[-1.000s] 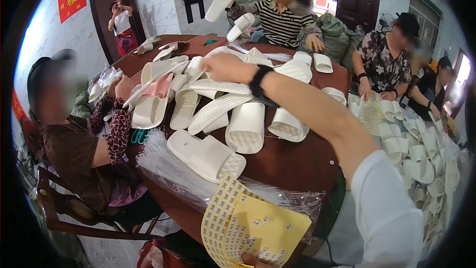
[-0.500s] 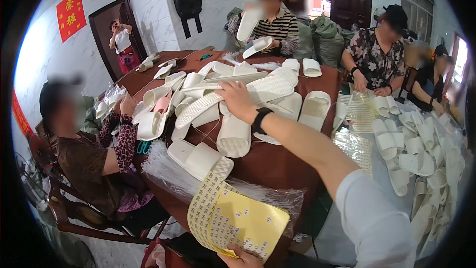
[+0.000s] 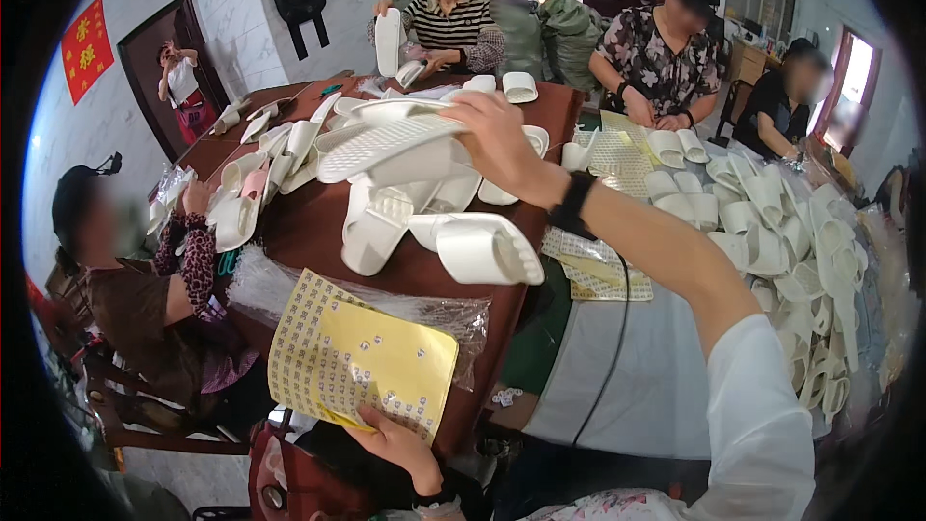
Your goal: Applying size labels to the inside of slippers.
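My left hand [image 3: 397,446] pinches the lower edge of yellow sticker sheets [image 3: 386,333], which carry rows of small printed labels. Over the brown-covered table my right hand [image 3: 502,140] grips a white slipper [image 3: 386,148] by one end, its patterned sole turned partly toward me. My fingers hide that end. Beneath it lie more white slippers [image 3: 371,236], loosely heaped. Another white slipper [image 3: 487,249] lies tilted on its side by the table's right edge, below my right wrist.
Clear plastic bags [image 3: 463,323] lie along the near table edge. A grey table [image 3: 608,367] at right bears a large slipper heap [image 3: 791,260] and sticker sheets [image 3: 617,159]. Several co-workers sit or stand around; one [image 3: 439,29] holds a slipper. A chair [image 3: 145,415] stands at left.
The view has swung to the right. My right hand has lifted a slipper off the pile, and the slippers near it have shifted. My left hand still holds the sheets.
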